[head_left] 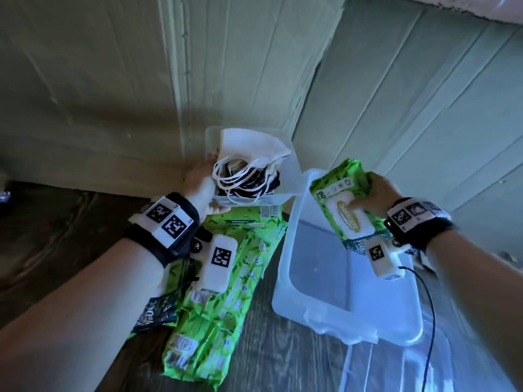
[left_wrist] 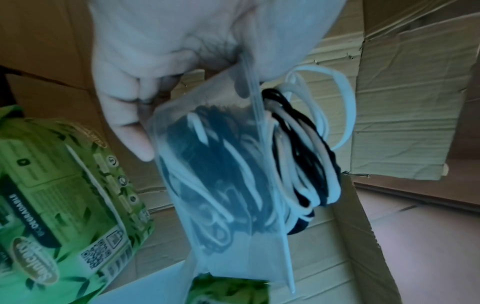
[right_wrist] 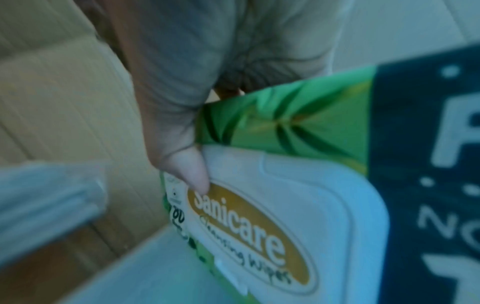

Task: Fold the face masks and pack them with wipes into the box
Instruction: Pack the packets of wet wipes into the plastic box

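Nearest me, at about six o'clock on the dark wood floor (head_left: 283, 360), lies a heap of green wipe packs (head_left: 215, 306); I can make out at least four, overlapping so much that I cannot give an exact count, and one dark-printed pack end (head_left: 154, 312) pokes out at seven o'clock under my left forearm. At four o'clock sits one clear plastic box (head_left: 285, 278), open, nothing visible in the part I can see, with a black cable (head_left: 430, 301) trailing over its near rim. A little farther, at two o'clock, my right hand (head_left: 376, 193) is clamped round one green pack of wipes (head_left: 339, 199), thumb pressed on its white flip lid (right_wrist: 298, 201) and the other fingers wrapped behind, holding it tilted above the far end of the box. At twelve o'clock my left hand (head_left: 201, 179) grips one clear zip bag (left_wrist: 221, 185) by its upper edge, thumb on one face and fingers (left_wrist: 124, 115) curled behind; the bag hangs just beyond the heap of packs. Inside it are folded face masks (head_left: 252, 148), white ones showing on top and black ones below, too bunched to count, with white and black ear loops (left_wrist: 306, 164) spilling from its open mouth. Farthest off, from nine to three o'clock, stands flattened cardboard (head_left: 113, 80)
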Tool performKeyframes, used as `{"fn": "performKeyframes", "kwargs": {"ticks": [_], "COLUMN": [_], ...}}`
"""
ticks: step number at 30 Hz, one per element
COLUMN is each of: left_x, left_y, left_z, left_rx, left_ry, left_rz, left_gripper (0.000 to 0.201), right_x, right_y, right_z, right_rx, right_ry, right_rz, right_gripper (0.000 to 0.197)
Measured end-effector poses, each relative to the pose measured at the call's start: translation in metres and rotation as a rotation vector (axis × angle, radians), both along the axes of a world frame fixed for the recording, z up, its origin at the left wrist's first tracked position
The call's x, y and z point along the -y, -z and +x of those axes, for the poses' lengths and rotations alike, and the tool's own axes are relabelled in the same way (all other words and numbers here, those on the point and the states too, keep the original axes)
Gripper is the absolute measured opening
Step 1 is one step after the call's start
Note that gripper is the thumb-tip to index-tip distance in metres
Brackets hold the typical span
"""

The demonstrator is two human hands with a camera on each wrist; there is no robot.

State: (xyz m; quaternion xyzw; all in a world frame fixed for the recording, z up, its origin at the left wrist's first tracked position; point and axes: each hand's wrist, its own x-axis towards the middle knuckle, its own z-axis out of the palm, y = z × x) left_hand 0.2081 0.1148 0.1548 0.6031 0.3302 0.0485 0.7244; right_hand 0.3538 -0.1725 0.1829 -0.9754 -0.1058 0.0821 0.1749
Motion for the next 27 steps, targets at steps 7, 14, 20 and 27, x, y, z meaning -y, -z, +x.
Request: {"fn": "performKeyframes", "kwargs": {"ticks": [7, 14, 20, 27], "left_x": [0.010, 0.010, 0.015, 0.002], "left_y": [0.021, 0.022, 0.020, 0.013], "left_z": [-0.005, -0.013, 0.000, -0.003], "left_rx": [0.011, 0.015, 0.021, 0.004], "left_ry": [-0.087, -0.147, -0.167, -0.081], "left_rz": [0.018, 0.015, 0.053, 0.072], "left_gripper": [0.035, 0.020, 0.026, 0.027], "right_x": [-0.022, -0.015, -0.013, -0.043], "right_y": [0.092, 0.157, 0.146, 0.045], "right_z": [0.030, 0.005, 0.004, -0.001], "right_rx": [-0.153, 0.087, -0.017, 0.011], "right_ry": [-0.224, -0.078, -0.135, -0.039], "right_rz": [-0.311, -0.459, -0.449, -0.104], "right_gripper": [0.078, 0.075, 0.095, 0.065]}}
